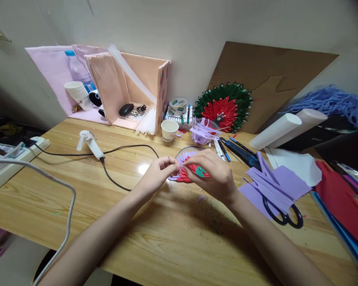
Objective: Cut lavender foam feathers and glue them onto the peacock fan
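My left hand (158,174) and my right hand (213,172) come together in front of me, both with fingertips pinched. Whatever lies between the fingertips is too small to make out. Below and behind them a round craft piece (183,174) rests on the table, with lilac and red petals and a green bird-like head showing a dark eye. My right hand hides part of it. Just beyond stand a paper cup (169,136) and a clear tub (197,138) of lilac strips. A small lilac scrap (201,198) lies nearer to me.
A white glue gun (94,145) with a black cord lies left, near a power strip (20,163). Black-handled scissors (296,218) lie under lilac foam sheets (292,180) at right. Behind stand a peach box (107,83), a red-green petal disc (240,99) and cardboard (256,59).
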Tool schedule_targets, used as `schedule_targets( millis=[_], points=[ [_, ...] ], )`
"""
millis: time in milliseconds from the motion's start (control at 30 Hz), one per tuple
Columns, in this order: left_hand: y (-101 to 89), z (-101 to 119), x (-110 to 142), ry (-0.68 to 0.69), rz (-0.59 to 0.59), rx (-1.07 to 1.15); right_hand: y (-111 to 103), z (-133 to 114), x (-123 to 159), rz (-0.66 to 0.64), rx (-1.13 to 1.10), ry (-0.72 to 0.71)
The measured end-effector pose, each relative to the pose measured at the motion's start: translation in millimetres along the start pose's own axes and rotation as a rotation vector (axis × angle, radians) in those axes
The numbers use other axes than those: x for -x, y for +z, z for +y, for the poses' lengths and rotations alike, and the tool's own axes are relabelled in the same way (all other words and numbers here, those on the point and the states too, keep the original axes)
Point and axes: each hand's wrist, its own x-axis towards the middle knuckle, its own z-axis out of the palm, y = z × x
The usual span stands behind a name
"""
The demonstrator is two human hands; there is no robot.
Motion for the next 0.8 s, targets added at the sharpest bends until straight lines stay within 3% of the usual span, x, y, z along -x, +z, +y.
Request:
schedule_targets(
  millis=[433, 633, 800],
  points=[
    [-3.2, -1.1, 0.6, -0.017, -0.097, -0.01, -4.6, 7.7, 1.4, -0.076, 0.052, -0.149],
    [-2.7, -1.1, 0.9, -0.032, -0.096, -0.017, -6.1, 9.0, -0.1, -0.119, 0.087, -0.18],
    [-4.3, 1.0, -0.5, -0.021, -0.05, -0.089, -3.8, 10.6, 0.3, -0.083, 0.094, -0.195]
  ],
)
